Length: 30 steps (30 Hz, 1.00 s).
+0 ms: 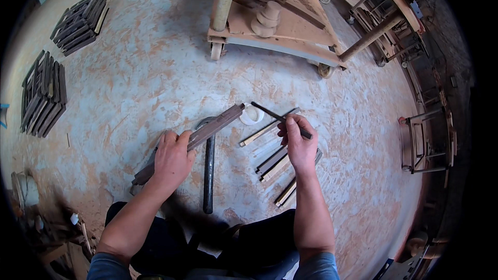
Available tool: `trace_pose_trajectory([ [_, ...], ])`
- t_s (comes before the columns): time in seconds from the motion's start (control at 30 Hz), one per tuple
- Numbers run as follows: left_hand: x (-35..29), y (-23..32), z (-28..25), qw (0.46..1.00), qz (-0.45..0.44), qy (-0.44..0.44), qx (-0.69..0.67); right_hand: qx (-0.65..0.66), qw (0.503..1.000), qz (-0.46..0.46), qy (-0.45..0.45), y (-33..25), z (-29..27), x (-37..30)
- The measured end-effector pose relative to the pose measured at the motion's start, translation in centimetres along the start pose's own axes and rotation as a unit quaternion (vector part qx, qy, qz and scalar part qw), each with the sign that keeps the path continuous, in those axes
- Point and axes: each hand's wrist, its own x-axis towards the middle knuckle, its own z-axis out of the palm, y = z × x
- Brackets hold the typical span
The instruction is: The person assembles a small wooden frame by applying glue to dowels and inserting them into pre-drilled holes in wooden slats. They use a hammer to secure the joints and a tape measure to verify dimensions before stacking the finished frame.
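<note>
While the rolling cart (275, 45) stands beyond the work, the long dark piece of wood (217, 126) slants across the front of the person, from low left up toward the white tub. It looks stiff and of moderate weight, dry rather than slippery; its narrow end peg is probably the part most easily chipped, so a hold around the thick middle seems best. The left hand (175, 156) is wrapped over its lower half, fingers closed around it. Partly hidden under it is a hammer (209, 176), likely the heaviest, best held by its handle. Loose strips (272, 161) lie right of that, light and rigid by their look. The small white tub (251, 123) sits just beside the wood's end. Thinnest is a dark stick (271, 112), apparently light, pinched near its back end between the right hand's (300, 142) thumb and fingers.
</note>
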Motion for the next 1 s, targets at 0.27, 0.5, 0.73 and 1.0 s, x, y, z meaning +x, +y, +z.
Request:
trace_pose_trajectory([
  [0.27,4.4,-4.2,-2.0,0.848,-0.191,0.034,-0.493,0.284,0.959,0.016,0.001,-2.8,0.6,-1.8],
  [0.5,6.4,-8.1,-3.7,0.461,-0.297,0.161,-0.820,0.413,0.872,0.087,-0.249,-0.3,2.9,-6.7],
  [0.73,6.3,-9.2,-2.9,0.450,-0.327,0.148,-0.818,0.343,0.889,0.080,-0.293,0.4,4.3,-6.1],
  [1.0,6.4,-7.8,-2.1,0.501,-0.366,0.161,-0.768,0.108,0.938,0.022,-0.329,-1.1,4.7,-6.7],
])
